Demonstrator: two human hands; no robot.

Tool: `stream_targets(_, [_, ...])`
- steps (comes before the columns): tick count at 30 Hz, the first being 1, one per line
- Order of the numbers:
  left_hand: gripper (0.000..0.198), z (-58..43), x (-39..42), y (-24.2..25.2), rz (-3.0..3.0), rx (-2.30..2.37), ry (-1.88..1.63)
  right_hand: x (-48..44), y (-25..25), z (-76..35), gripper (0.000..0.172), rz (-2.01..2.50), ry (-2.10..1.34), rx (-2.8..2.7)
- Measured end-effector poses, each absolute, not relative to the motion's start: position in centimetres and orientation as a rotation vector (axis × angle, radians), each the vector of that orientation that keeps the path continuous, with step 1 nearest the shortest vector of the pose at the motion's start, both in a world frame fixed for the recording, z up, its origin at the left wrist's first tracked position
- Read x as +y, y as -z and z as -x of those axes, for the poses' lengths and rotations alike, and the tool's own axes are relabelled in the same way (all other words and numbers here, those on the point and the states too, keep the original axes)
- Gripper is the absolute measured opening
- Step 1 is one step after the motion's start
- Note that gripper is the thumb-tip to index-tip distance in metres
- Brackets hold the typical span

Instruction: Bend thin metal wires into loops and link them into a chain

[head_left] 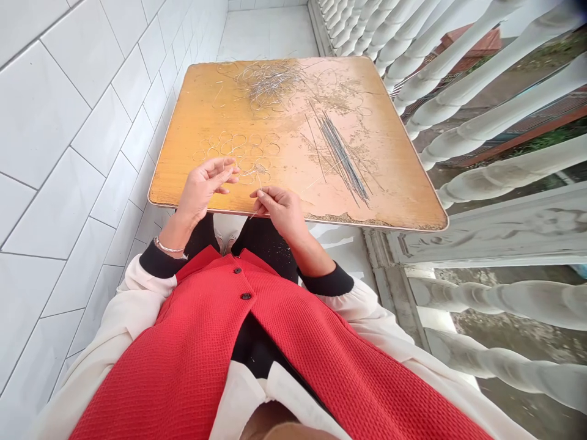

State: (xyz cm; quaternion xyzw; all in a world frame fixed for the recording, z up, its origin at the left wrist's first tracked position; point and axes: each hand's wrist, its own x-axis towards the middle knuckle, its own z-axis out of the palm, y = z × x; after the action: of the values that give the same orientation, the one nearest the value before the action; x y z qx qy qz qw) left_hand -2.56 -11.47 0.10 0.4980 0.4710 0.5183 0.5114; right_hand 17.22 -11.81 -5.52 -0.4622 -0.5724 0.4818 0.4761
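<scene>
My left hand [208, 185] is over the near left part of the wooden table, its thumb and fingers drawn together near a thin wire; what they hold is too small to make out. Just to its right, my right hand [277, 208] pinches a thin pale wire at the near edge. Beyond my hands lie several thin wire rings [250, 144] on the tabletop. A bundle of straight grey wires [342, 153] rests to the right. Towards the far edge sits a tangled heap of fine wire [273, 82].
The table [398, 201] has a chipped near edge and brown debris on its surface. A white tiled wall [59, 146] runs along the left. White balusters [458, 101] stand close on the right. My legs are under the near edge.
</scene>
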Motion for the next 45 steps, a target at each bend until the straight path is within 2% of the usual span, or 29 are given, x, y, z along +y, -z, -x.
stream_targets(3, [0.030, 4.2, -11.2, -1.6, -1.404, 1.202, -1.237, -11.3, 4.3, -18.4, 0.024, 1.244, -0.844, -1.662])
stream_targets(7, [0.023, 4.9, -10.8, -3.6, -1.764, 1.374, -1.195, -10.8, 3.0, -19.2, 0.026, 1.342, -0.479, -1.949])
stream_targets(12, [0.012, 3.5, -10.8, -4.6, -2.108, 1.418, -0.754, -10.4, 2.5, -19.5, 0.030, 1.407, -0.154, -2.117])
stream_targets(16, [0.010, 2.8, -10.6, -4.3, -2.147, 1.442, -0.567, -10.4, 2.2, -19.6, 0.030, 1.437, -0.025, -2.167])
stream_targets(20, [0.008, 3.4, -10.3, -3.6, -2.055, 1.470, -0.739, -10.3, 2.1, -19.8, 0.029, 1.443, -0.010, -2.078])
stream_targets(24, [0.008, 3.8, -10.3, -3.0, -1.771, 1.435, -1.062, -10.5, 2.7, -19.7, 0.028, 1.365, -0.181, -1.919])
stream_targets(30, [0.016, 3.2, -10.2, -1.9, -1.363, 1.232, -1.220, -11.9, 4.1, -17.6, 0.026, 1.305, -0.764, -1.676])
stream_targets(36, [0.019, 1.9, -10.3, 0.0, -0.958, 1.047, -1.409, -13.2, 4.8, -15.3, 0.047, 1.131, -1.384, -1.331])
stream_targets(40, [0.023, 0.9, -11.2, 0.9, -0.884, 1.013, -1.420, -13.9, 4.8, -14.4, 0.051, 1.073, -1.499, -1.240])
stream_targets(45, [0.022, 0.3, -11.6, 1.0, -0.834, 0.976, -1.353, -14.3, 5.0, -13.9, 0.048, 1.068, -1.471, -1.334])
